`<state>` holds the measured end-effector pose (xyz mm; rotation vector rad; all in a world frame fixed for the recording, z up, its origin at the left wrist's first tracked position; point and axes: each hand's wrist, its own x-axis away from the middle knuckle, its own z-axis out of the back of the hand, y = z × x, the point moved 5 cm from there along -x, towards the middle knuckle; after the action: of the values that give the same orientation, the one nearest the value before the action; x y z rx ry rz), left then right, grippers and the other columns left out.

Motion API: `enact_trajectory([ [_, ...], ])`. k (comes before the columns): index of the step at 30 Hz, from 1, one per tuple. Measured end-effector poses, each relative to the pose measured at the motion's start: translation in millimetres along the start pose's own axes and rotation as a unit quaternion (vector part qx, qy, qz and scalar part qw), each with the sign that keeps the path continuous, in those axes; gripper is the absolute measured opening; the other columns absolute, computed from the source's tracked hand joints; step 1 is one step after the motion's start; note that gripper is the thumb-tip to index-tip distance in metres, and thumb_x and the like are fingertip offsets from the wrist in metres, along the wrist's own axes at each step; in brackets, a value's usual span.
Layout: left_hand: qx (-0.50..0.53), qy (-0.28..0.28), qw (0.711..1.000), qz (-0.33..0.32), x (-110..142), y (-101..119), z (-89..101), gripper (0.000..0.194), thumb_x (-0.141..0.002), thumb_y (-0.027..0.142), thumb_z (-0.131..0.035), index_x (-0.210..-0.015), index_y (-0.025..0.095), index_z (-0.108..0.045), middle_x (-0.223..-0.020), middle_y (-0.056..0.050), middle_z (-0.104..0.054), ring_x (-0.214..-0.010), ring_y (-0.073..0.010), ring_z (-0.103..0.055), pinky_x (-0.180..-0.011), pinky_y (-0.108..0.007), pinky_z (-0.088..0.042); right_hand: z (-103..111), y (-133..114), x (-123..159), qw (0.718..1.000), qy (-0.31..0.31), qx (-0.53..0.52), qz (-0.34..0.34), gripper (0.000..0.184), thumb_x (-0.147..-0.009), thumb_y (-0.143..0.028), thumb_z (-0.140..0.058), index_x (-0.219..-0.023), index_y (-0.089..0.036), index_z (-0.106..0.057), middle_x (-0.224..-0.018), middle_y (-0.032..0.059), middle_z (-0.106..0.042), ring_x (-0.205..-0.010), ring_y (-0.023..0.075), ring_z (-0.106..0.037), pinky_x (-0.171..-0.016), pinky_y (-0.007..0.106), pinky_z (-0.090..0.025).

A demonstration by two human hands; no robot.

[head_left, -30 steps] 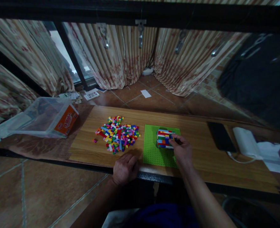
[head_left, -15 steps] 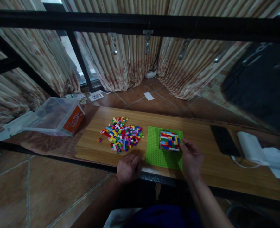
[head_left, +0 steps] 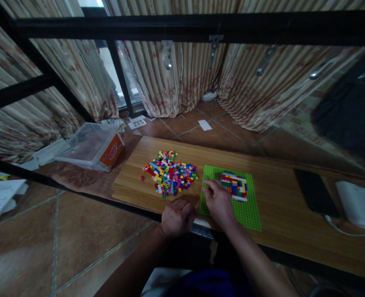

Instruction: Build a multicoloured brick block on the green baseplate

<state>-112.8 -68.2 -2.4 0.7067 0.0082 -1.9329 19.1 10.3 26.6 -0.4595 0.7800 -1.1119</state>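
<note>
My left hand (head_left: pixel 178 216) rests in a loose fist at the table's front edge, just below a spread pile of small multicoloured toy bricks (head_left: pixel 173 175). Over the left part of a green studded baseplate (head_left: pixel 244 214) is my right hand (head_left: pixel 219 200), its fingers drawn together and pointing toward the pile. Whatever may be between those fingertips is too small to make out. A low, blocky build of coloured bricks (head_left: pixel 235 186) sits on the baseplate, right beside my right hand, which hides its lower left side.
At the table's (head_left: pixel 281 222) left end, a clear plastic box (head_left: pixel 89 144) with an orange label lies tilted. A black phone (head_left: pixel 315 192) with a white cable and a white power bank (head_left: pixel 356 204) lie at the right. A dark metal rail (head_left: pixel 188 29) crosses beyond the table.
My right hand has moved left, from the right side of the brick build to its left. My left hand stays near the table edge. The whole view has shifted slightly.
</note>
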Motion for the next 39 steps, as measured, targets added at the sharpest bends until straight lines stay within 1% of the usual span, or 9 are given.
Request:
enact_trajectory([
  [7, 0.001, 0.003, 1.000, -0.002, 0.4, 0.4, -1.0, 0.010, -0.083, 0.018, -0.052, -0.073, 0.018, -0.053, -0.070, -0.003, -0.056, -0.064, -0.0169, -0.053, -0.058, -0.030, -0.041, -32.9, 11.8, -30.0, 0.997, -0.014, 0.081, 0.000, 0.025, -0.086, -0.020, -0.045, -0.098, -0.020, -0.067, -0.092, 0.0094, -0.065, -0.087, 0.0241, -0.061, -0.082, 0.040, -0.047],
  [12, 0.004, 0.007, 1.000, -0.006, -0.4, 0.7, -0.3, 0.010, -0.084, 0.017, -0.049, -0.076, 0.018, -0.054, -0.069, -0.004, -0.056, -0.064, -0.0164, -0.053, -0.059, -0.029, -0.043, -39.6, 14.1, -33.6, 0.994, -0.027, 0.106, 0.011, 0.022, -0.087, -0.019, -0.044, -0.082, -0.022, -0.065, -0.084, 0.0072, -0.062, -0.080, 0.0220, -0.058, -0.076, 0.036, -0.045],
  [15, 0.000, 0.012, 1.000, -0.008, -0.7, 0.9, 0.9, 0.010, -0.084, 0.017, -0.048, -0.076, 0.019, -0.054, -0.069, -0.004, -0.056, -0.064, -0.0159, -0.053, -0.059, -0.029, -0.043, -36.9, 9.1, -30.5, 0.995, -0.022, 0.094, 0.007, 0.023, -0.089, -0.019, -0.043, -0.080, -0.022, -0.064, -0.083, 0.0068, -0.062, -0.079, 0.0217, -0.058, -0.075, 0.036, -0.045],
  [19, 0.000, 0.018, 1.000, -0.008, -0.9, 0.8, 2.6, 0.011, -0.085, 0.016, -0.047, -0.075, 0.019, -0.052, -0.068, -0.003, -0.055, -0.062, -0.0161, -0.051, -0.055, -0.029, -0.040, -20.2, -6.1, -15.4, 0.999, -0.029, 0.029, 0.012, 0.021, -0.091, -0.022, -0.045, -0.086, -0.022, -0.065, -0.087, 0.0058, -0.064, -0.081, 0.0203, -0.060, -0.076, 0.034, -0.047],
  [22, 0.000, 0.021, 1.000, -0.001, -1.1, -0.4, 3.0, 0.012, -0.085, 0.015, -0.048, -0.073, 0.019, -0.051, -0.067, -0.003, -0.054, -0.061, -0.0162, -0.051, -0.055, -0.029, -0.038, 4.7, -9.5, 3.7, 1.000, -0.025, -0.007, 0.015, 0.018, -0.093, -0.027, -0.048, -0.090, -0.024, -0.066, -0.090, 0.0043, -0.065, -0.085, 0.0192, -0.061, -0.078, 0.033, -0.049],
  [27, -0.002, 0.025, 1.000, -0.001, -1.6, -0.4, 2.8, 0.014, -0.084, 0.014, -0.049, -0.071, 0.019, -0.049, -0.066, -0.002, -0.054, -0.061, -0.0159, -0.050, -0.056, -0.029, -0.037, 60.7, 23.7, 28.8, 0.997, 0.065, 0.031, -0.020, 0.020, -0.091, -0.036, -0.052, -0.091, -0.024, -0.069, -0.098, 0.0054, -0.065, -0.093, 0.0205, -0.062, -0.086, 0.038, -0.050],
  [30, -0.002, 0.020, 1.000, 0.002, -1.8, -0.2, 2.3, 0.015, -0.085, 0.014, -0.048, -0.071, 0.019, -0.050, -0.065, -0.002, -0.053, -0.061, -0.0159, -0.050, -0.057, -0.029, -0.038, 82.9, 49.3, 31.1, 0.991, 0.103, 0.079, -0.035, 0.025, -0.090, -0.042, -0.053, -0.091, -0.023, -0.070, -0.098, 0.0076, -0.064, -0.092, 0.0223, -0.061, -0.084, 0.040, -0.050],
  [35, -0.004, 0.018, 1.000, 0.005, -2.2, -0.2, 2.2, 0.015, -0.085, 0.013, -0.048, -0.072, 0.019, -0.051, -0.065, -0.002, -0.054, -0.062, -0.0161, -0.051, -0.057, -0.029, -0.038, 90.3, 66.2, 20.5, 0.988, 0.095, 0.122, -0.015, 0.035, -0.090, -0.048, -0.049, -0.087, -0.021, -0.072, -0.097, 0.0101, -0.063, -0.094, 0.0248, -0.059, -0.085, 0.043, -0.048],
  [39, -0.002, 0.025, 1.000, 0.001, -3.0, 0.4, 3.0, 0.016, -0.087, 0.014, -0.047, -0.072, 0.019, -0.052, -0.065, -0.002, -0.054, -0.061, -0.0156, -0.051, -0.057, -0.028, -0.038, 88.3, 72.1, 14.9, 0.989, 0.080, 0.120, -0.020, 0.034, -0.088, -0.048, -0.051, -0.085, -0.021, -0.072, -0.100, 0.0105, -0.062, -0.096, 0.0258, -0.059, -0.086, 0.044, -0.047],
])
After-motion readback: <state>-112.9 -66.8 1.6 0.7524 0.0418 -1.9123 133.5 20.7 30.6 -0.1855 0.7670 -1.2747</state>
